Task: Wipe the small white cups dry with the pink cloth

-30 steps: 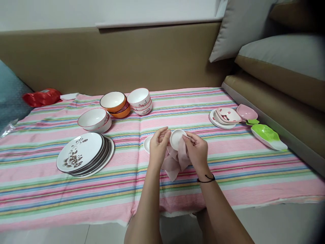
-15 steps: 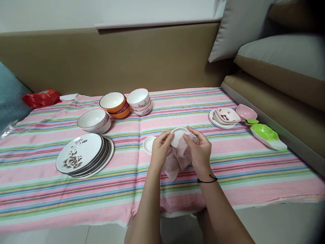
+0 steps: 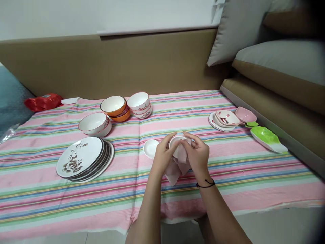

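The left arm (image 3: 149,203) and right arm (image 3: 223,211) rise bare from the bottom edge, slanting inward toward the frame's centre. The left hand (image 3: 164,152) and right hand (image 3: 198,152) face each other just right of centre, close together and both closed in a grip. Fingers (image 3: 193,137) curve over at the top; the thumbs (image 3: 174,146) point inward, tips near each other.

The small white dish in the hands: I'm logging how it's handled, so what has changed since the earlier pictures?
The left hand has brought its thumb rightward over the held dish, nearly meeting that of the right hand. More of the second dish shows beside the left hand. The pink cloth stays with the held dish in the grip. The plate stack and orange bowls stayed put.
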A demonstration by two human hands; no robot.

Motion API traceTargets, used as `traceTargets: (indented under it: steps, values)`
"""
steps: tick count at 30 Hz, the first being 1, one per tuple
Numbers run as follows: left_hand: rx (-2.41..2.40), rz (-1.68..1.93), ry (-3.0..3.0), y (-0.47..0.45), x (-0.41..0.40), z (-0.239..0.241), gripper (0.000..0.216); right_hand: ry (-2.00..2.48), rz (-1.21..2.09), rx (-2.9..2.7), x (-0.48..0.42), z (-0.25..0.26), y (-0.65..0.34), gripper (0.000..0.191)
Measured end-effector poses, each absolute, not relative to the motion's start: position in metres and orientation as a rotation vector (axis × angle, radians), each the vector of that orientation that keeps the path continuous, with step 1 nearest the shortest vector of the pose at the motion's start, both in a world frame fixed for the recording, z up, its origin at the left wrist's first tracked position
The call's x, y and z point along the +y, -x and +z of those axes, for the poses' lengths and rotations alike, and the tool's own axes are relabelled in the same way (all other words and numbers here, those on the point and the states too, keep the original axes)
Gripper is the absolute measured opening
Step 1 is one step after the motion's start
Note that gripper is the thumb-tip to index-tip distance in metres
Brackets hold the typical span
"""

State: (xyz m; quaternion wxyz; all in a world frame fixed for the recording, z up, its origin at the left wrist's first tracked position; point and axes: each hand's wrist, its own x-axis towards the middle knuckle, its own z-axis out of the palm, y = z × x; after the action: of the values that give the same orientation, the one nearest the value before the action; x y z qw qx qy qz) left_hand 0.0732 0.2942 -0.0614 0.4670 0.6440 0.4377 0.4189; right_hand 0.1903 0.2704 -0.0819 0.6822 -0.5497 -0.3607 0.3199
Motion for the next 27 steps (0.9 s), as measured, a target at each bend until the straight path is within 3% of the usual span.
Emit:
traceTargets:
  steps: [3, 12, 17, 21, 27]
  values:
    - [1.024, 1.005, -1.687, -0.072, 0.294, -0.063, 0.05, 1.176, 0.737, -0.787, 0.273, -0.085, -0.189, 0.027]
    - [0.974, 0.991, -1.647, -0.07, 0.295, -0.064, 0.026, 1.114, 0.98, -0.511, 0.275, -0.084, -0.184, 0.048]
    - [1.071, 1.117, -1.553, -0.069, 0.298, -0.067, 0.024, 1.016, 0.99, -0.523, 0.277, -0.084, -0.185, 0.043]
    - [1.181, 1.237, -1.458, -0.062, 0.303, -0.069, 0.027, 1.187, 1.018, -0.678, 0.277, -0.081, -0.189, 0.039]
    - [1.097, 1.099, -1.498, -0.057, 0.3, -0.066, 0.029, 1.305, 1.064, -1.018, 0.273, -0.081, -0.189, 0.044]
